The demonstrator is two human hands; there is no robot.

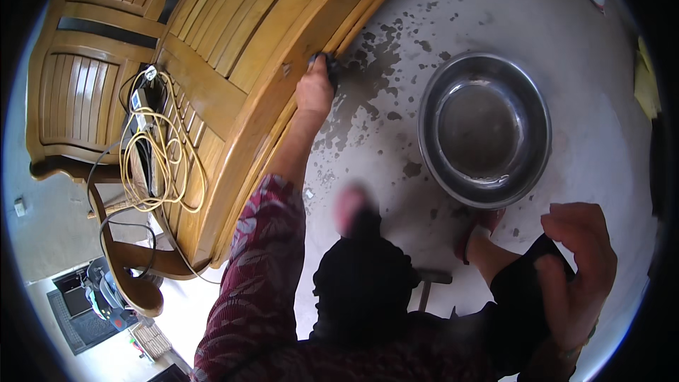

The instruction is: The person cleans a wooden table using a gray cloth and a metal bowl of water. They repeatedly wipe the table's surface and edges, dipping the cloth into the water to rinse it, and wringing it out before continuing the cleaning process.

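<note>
My left hand grips a dark wet-looking cloth and presses it to the front rail of a varnished wooden slatted bench. Most of the cloth is hidden under the fingers. Above my right knee hovers my right hand, its fingers bent and apart from the thumb, with nothing visible between them. A stainless steel basin stands on the floor between the two hands, ahead of my right foot. The water in it looks greyish.
Dark wet splashes mark the concrete floor beside the bench. A coiled yellow cable and a power strip lie on the bench seat. Behind my legs is a tool with a wooden handle. A yellow item lies at the right rim.
</note>
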